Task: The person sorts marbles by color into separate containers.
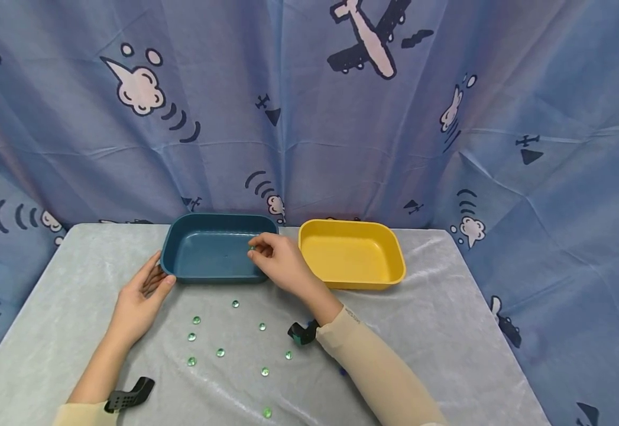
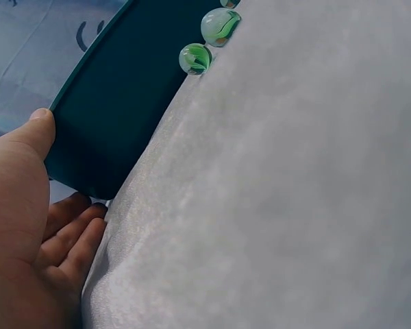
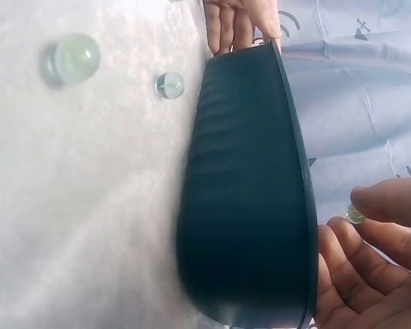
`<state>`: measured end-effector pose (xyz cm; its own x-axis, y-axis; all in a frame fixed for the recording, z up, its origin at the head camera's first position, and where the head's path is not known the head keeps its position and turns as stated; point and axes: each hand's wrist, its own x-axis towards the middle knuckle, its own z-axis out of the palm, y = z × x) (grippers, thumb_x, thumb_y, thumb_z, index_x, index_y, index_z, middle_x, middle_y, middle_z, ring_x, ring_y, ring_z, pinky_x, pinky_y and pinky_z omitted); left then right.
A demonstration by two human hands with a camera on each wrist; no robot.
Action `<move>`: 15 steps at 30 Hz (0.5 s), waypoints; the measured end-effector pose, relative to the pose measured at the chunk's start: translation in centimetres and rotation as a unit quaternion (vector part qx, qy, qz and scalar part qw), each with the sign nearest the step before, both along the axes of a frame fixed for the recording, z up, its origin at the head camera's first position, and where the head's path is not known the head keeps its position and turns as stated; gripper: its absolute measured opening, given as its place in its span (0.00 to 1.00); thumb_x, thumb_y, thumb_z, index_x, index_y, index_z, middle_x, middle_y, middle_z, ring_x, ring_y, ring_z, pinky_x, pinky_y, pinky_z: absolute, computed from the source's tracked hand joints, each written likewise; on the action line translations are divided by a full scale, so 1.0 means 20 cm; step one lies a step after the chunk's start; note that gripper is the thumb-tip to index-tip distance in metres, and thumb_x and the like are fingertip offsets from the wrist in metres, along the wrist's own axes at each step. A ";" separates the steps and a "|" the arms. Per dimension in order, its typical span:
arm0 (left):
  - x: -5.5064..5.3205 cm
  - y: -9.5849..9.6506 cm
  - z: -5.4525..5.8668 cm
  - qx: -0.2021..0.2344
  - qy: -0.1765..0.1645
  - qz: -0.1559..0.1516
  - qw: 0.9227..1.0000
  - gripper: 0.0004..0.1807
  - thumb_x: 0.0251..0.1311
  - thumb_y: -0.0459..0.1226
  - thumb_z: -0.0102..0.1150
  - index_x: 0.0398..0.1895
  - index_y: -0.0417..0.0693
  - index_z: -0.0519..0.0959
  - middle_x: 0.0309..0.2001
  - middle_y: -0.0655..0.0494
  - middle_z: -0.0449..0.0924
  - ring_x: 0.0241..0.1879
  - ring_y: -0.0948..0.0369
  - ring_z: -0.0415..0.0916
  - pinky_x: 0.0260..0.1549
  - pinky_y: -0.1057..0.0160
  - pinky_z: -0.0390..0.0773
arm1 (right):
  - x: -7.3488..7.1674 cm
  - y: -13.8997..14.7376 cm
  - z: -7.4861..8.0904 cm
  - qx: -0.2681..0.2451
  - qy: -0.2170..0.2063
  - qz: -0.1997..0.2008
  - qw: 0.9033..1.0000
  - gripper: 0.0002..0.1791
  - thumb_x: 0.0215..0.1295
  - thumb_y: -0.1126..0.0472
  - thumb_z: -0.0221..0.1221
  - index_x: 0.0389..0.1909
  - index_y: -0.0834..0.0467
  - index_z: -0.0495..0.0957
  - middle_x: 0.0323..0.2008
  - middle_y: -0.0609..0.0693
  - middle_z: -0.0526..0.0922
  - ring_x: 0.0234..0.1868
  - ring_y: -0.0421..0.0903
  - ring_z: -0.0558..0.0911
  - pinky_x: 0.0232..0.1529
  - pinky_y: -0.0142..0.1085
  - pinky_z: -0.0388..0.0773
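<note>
I think I'm at the putting-in step: my right hand, slanting left, pinches one green marble over the blue tub's right end, near the table's far edge. Next calls for letting go gently. My left hand is loose, thumb touching the tub's left end.

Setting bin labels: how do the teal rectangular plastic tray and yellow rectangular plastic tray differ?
The teal tray is dark, the yellow tray bright. In the head view, the teal tray sits left, the yellow tray right. The left hand touches the teal tray; no hand holds the yellow tray. Both have open tops and rounded corners.
</note>
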<state>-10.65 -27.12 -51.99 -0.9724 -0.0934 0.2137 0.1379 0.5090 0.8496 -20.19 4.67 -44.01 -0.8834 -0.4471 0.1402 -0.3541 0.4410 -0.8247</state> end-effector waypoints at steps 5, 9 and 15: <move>0.00 0.00 0.00 0.001 0.000 -0.001 1.000 0.39 0.81 0.43 0.64 0.89 0.51 0.60 0.71 0.34 0.77 0.58 0.86 0.69 0.54 0.85 0.69 | -0.01 -0.01 0.00 0.006 0.003 -0.010 1.000 0.12 0.79 0.59 0.67 0.56 0.60 0.88 0.39 0.44 0.87 0.39 0.43 0.82 0.42 0.34 0.84; 0.00 0.00 0.00 0.001 0.002 -0.001 1.000 0.39 0.81 0.42 0.64 0.89 0.51 0.60 0.71 0.34 0.77 0.59 0.86 0.69 0.55 0.85 0.69 | -0.02 -0.02 0.00 0.013 0.007 -0.013 1.000 0.10 0.79 0.59 0.68 0.54 0.58 0.88 0.39 0.43 0.87 0.38 0.43 0.82 0.42 0.33 0.84; 0.00 0.00 0.00 0.000 0.002 -0.002 1.000 0.40 0.81 0.42 0.65 0.89 0.53 0.60 0.71 0.34 0.77 0.64 0.64 0.79 0.55 0.85 0.70 | -0.03 -0.02 -0.01 0.015 0.011 -0.015 1.000 0.12 0.79 0.58 0.67 0.54 0.61 0.88 0.39 0.44 0.87 0.39 0.43 0.82 0.42 0.34 0.84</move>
